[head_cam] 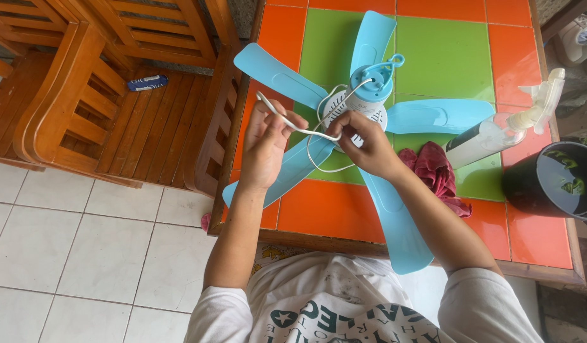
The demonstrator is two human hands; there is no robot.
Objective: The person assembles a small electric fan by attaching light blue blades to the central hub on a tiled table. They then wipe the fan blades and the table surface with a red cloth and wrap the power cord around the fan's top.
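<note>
A light blue ceiling fan point(370, 89) with several blades lies on a table tiled in orange and green point(446, 57). Its white power cord point(306, 130) loops out from the white motor housing. My left hand point(268, 143) pinches the cord near its free end, which sticks up to the left. My right hand point(363, 140) grips the same cord close to the fan hub, and the cord runs taut between both hands.
A dark red rag point(433, 171) lies right of my right arm. A clear spray bottle point(497, 133) lies on its side, and a black bucket point(554, 181) stands at the right edge. Wooden chairs point(115, 95) stand left, over white floor tiles.
</note>
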